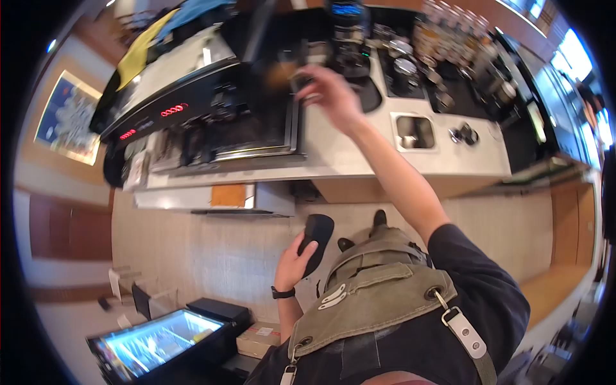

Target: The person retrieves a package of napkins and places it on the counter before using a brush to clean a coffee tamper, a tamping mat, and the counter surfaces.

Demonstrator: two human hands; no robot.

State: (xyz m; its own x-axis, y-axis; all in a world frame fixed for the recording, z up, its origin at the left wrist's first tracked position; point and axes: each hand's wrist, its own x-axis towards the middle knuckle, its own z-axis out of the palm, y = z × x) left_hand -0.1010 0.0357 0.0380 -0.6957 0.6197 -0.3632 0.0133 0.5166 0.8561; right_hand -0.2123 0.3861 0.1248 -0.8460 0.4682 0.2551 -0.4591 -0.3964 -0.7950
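In my left hand (pixel 294 258), a black rounded thing (pixel 321 232) with a smooth face is gripped at its side, low in front of the counter. A dark watch sits on that wrist. My right hand (pixel 330 93) reaches across the counter beside the right end of a large black espresso machine (pixel 237 122). Its fingers are curled around a small dark thing (pixel 300 82), smeared by motion, and I cannot tell what it is. Just left of these fingertips shows a blurred brown patch. Behind the right hand lies a black mat (pixel 369 95) on the white counter (pixel 340 151).
A small sink (pixel 416 133) is set into the counter, with metal tools (pixel 463 134) to its right. Several bottles (pixel 452 29) stand at the back right. An orange cloth (pixel 228 195) hangs below the machine. Behind me on the left are a lit display (pixel 160 340) and a cardboard box (pixel 258 339).
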